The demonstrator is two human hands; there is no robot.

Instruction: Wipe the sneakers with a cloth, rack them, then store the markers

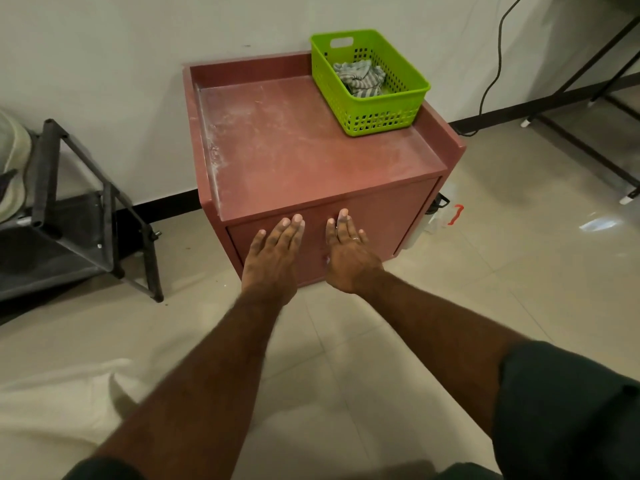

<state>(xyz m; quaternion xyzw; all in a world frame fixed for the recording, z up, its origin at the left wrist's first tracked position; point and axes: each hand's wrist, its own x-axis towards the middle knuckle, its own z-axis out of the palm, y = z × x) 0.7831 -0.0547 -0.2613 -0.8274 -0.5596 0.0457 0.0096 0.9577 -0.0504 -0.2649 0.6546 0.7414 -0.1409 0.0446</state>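
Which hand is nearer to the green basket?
The right hand. It lies flat on the cabinet front, below the green basket. The left hand lies beside it, farther left.

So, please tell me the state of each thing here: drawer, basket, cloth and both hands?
Drawer: closed.
Basket: upright on the cabinet top, holding the cloth.
Cloth: crumpled inside the basket.
Left hand: fingers straight, flat against the drawer front.
Right hand: fingers straight, flat against the drawer front.

Both arms outstretched, left hand [273, 252] and right hand [348, 252] flat, fingers straight
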